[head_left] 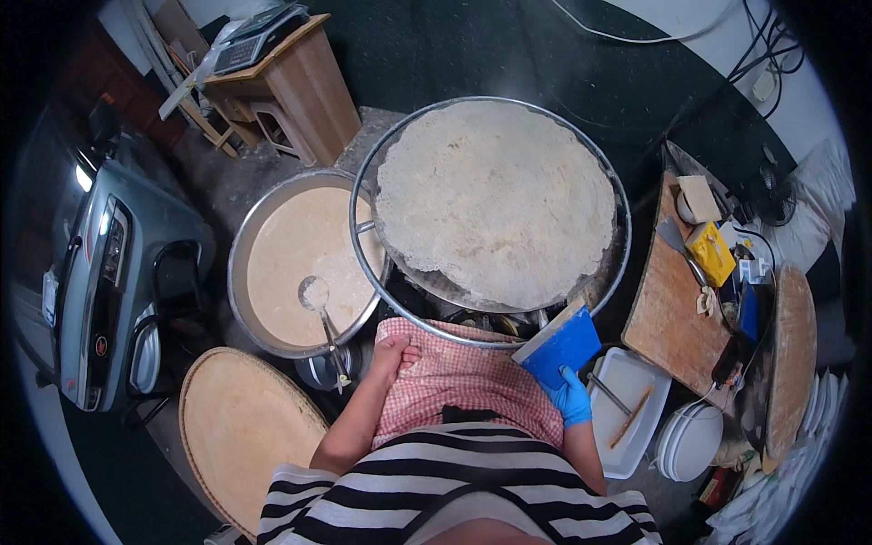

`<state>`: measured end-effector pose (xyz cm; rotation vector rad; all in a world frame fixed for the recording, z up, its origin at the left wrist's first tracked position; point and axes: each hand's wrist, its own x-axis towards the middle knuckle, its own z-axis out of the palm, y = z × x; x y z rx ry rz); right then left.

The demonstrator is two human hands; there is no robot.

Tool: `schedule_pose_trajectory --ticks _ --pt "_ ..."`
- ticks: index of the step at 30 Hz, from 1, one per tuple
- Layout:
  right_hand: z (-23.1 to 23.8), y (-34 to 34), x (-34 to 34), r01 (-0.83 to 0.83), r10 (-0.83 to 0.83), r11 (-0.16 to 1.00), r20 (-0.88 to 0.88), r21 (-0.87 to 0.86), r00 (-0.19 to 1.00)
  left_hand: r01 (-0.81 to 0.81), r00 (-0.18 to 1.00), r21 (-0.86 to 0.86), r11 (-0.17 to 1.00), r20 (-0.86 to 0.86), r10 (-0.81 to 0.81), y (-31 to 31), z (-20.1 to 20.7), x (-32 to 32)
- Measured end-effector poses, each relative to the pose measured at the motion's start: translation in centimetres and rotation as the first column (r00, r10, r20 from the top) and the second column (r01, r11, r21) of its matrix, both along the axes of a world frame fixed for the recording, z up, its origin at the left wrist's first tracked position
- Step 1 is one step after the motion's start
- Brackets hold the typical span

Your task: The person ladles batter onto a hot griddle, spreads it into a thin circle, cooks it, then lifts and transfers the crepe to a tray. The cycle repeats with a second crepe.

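Observation:
In front of me a large pale pancake covers most of a round griddle. A metal hoop rings the griddle. My right hand, in a blue glove, grips a flat blue scraper board by its lower end. The board's pale far edge is at the near right of the hoop. My bare left hand is closed in a loose fist against my checked apron, with nothing visible in it. Left of the griddle stands a wide metal basin of beige batter, with a ladle resting in it.
A round woven tray is at lower left. To the right are a wooden board bearing a spatula, a white tub and stacked white lids. A vehicle stands far left; a wooden desk holds a scale.

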<state>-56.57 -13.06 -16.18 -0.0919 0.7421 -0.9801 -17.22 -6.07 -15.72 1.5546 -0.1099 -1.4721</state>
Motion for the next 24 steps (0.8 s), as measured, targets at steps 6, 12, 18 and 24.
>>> schedule_pose_trajectory --ticks 6,12,18,24 --pt "0.5 0.1 0.1 -0.033 0.033 0.999 -0.029 -0.023 0.999 -0.004 1.000 0.008 1.000 -0.003 0.004 -0.1 0.0 0.1" --pt "0.0 0.1 -0.1 -0.050 0.047 0.998 -0.072 -0.039 0.996 -0.010 1.000 0.014 1.000 -0.003 0.010 -0.1 0.1 0.1" --pt "-0.8 -0.1 -0.4 -0.020 0.021 0.999 -0.006 0.036 1.000 -0.008 1.000 0.023 1.000 0.007 0.008 -0.1 0.3 0.0" --pt "-1.2 -0.1 -0.6 -0.025 0.025 0.999 0.006 0.038 1.000 -0.006 1.000 0.020 1.000 0.007 0.006 -0.1 0.2 0.0"
